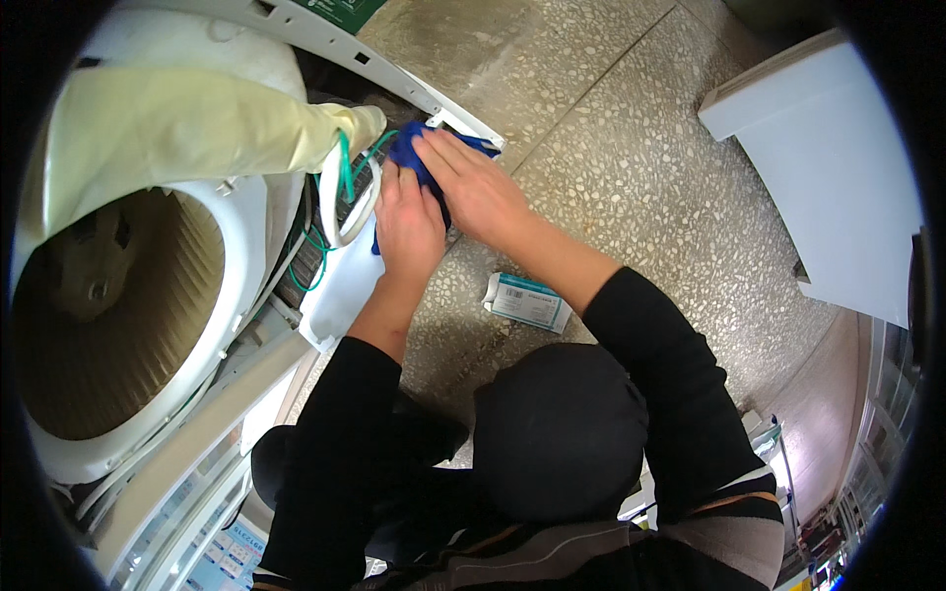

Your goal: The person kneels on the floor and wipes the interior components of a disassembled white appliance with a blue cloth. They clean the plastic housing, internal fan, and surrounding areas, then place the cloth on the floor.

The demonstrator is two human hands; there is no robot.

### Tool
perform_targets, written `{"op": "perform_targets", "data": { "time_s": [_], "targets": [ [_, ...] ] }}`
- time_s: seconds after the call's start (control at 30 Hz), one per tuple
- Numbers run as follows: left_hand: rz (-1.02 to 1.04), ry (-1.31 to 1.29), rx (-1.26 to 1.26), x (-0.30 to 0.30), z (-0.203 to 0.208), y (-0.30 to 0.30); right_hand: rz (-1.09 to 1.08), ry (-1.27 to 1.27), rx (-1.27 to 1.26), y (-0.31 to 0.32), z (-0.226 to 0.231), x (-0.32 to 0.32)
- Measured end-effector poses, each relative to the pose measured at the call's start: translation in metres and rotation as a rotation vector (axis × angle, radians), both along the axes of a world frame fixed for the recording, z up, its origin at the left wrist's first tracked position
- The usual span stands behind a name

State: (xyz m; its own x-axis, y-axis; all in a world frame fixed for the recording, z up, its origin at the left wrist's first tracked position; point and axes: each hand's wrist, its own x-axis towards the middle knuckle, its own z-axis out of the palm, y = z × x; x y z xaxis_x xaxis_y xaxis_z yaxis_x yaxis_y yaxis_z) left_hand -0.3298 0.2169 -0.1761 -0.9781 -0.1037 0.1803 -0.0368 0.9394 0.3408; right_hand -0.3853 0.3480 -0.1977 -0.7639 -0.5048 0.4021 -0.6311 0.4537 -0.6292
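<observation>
Both my hands are on a dark blue cloth at the end of an opened white appliance. My left hand has its fingers bent down onto the cloth. My right hand lies beside it, its fingers close together over the cloth's top, pressing it against the white panel's edge. Part of the cloth shows below my left hand, and what lies under it is hidden. Just left of my hands, a white loop of tubing and green wires hang out near a pale yellow sleeve-like covering.
A round opening with a ribbed, dusty fan drum fills the left side. A small white and teal box lies on the speckled floor by my knees. At the right stands a white cabinet-like body.
</observation>
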Motion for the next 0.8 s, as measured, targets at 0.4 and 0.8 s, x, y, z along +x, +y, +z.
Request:
{"op": "perform_targets", "data": {
  "time_s": [0.4,0.8],
  "targets": [
    [-0.183,-0.121,0.238,0.035,-0.002,0.013,0.089,-0.415,0.148,0.061,-0.001,0.008],
    [0.120,0.012,0.230,-0.013,0.013,0.009,0.004,-0.683,-0.009,-0.012,0.023,-0.051]
  ]
}}
